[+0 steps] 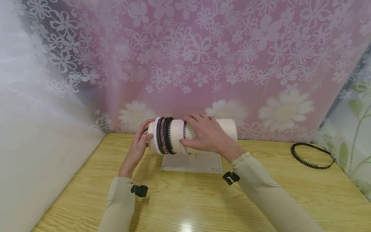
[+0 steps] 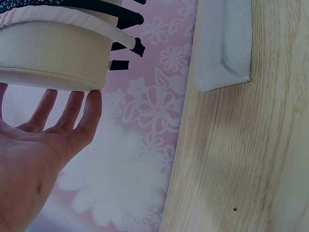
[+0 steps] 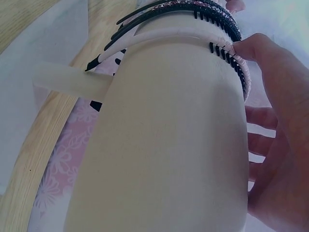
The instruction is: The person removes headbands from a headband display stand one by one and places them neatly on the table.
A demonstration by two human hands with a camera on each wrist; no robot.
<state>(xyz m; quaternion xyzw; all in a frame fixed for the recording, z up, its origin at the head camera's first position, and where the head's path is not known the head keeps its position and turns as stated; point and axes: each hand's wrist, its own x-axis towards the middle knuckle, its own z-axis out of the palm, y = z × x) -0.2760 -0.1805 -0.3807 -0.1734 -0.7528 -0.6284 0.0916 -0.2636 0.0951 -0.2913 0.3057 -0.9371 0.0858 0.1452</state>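
A cream cylinder display stand (image 1: 229, 127) lies sideways on its base (image 1: 191, 166). My left hand (image 1: 137, 148) holds the cylinder's left end, thumb in front; in the left wrist view its fingertips touch the end face. Close to that end sit a pale pink headband (image 1: 156, 138), a dark one, a pink glittery headband (image 1: 162, 137) and a black toothed headband (image 1: 167, 138). Farther right, my right hand (image 1: 207, 133) pinches a second pale pink headband (image 3: 174, 33) with dark teeth; its thumb presses the band's front, its other fingers reach behind the cylinder.
A dark toothed headband (image 1: 308, 164) lies on the wooden table (image 1: 261, 193) at the right. Behind the table hangs a pink floral curtain (image 1: 185, 58). White sheeting (image 1: 43, 129) borders the left side, a leafy sheet (image 1: 353, 145) the right.
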